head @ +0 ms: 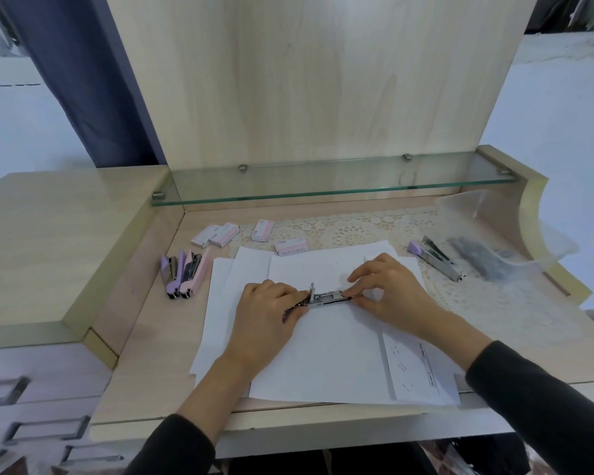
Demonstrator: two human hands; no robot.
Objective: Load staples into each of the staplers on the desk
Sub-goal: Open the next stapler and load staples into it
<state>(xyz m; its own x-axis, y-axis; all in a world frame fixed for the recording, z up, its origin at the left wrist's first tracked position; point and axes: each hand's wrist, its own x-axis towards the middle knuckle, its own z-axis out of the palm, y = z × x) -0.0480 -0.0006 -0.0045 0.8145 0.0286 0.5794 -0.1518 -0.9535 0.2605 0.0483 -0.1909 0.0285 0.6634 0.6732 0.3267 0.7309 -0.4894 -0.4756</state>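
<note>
An opened stapler (326,298) with its metal channel showing lies flat on white paper sheets (340,365) in the middle of the desk. My left hand (268,313) grips its left end and my right hand (388,289) pinches its right end. At the left lie a purple stapler (169,274) and a pink stapler (192,274) side by side. Another purple stapler (438,258) lies opened at the right. Several small pink staple boxes (220,234) sit behind the paper, one of them (291,246) close to its far edge.
A clear plastic bag (501,248) with dark contents lies at the far right on a lace mat (350,228). A glass shelf (323,180) runs along the back. A raised cabinet top (48,241) with drawers stands to the left.
</note>
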